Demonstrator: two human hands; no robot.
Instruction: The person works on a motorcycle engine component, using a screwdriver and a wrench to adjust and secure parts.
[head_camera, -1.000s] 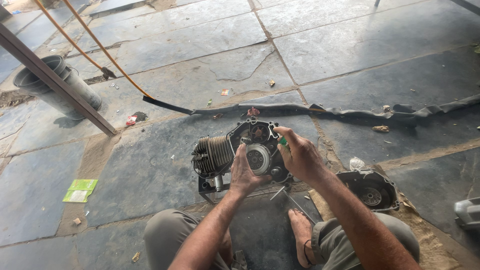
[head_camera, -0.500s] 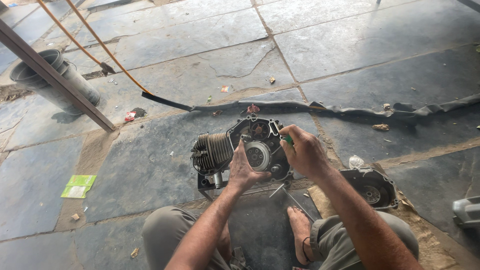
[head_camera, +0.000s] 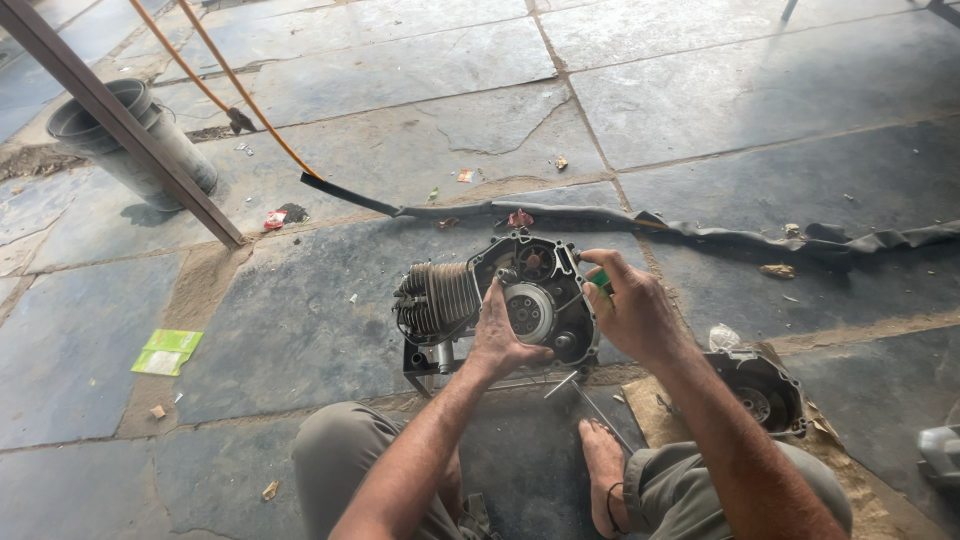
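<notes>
A grimy motorcycle engine (head_camera: 470, 295) with a finned cylinder on its left sits on the stone floor in front of my knees. Its side cover is off, showing a round silver clutch (head_camera: 528, 312). My left hand (head_camera: 500, 335) rests on the lower edge of the open case, fingers spread against the clutch. My right hand (head_camera: 630, 305) is closed around a tool with a green handle (head_camera: 601, 283) at the case's right rim. A thin metal rod (head_camera: 590, 400) lies on the floor under my right wrist, near my bare foot (head_camera: 605, 470).
A removed engine cover (head_camera: 762, 392) lies on cardboard to the right. A black rubber strip (head_camera: 700, 225) runs across the floor behind the engine. A grey pipe section (head_camera: 140, 140), a slanted metal bar (head_camera: 120, 120) and orange hoses (head_camera: 230, 80) are at the upper left. A green packet (head_camera: 166, 352) lies at left.
My right hand has shifted slightly right along the case rim with the tool. My left hand stays on the engine.
</notes>
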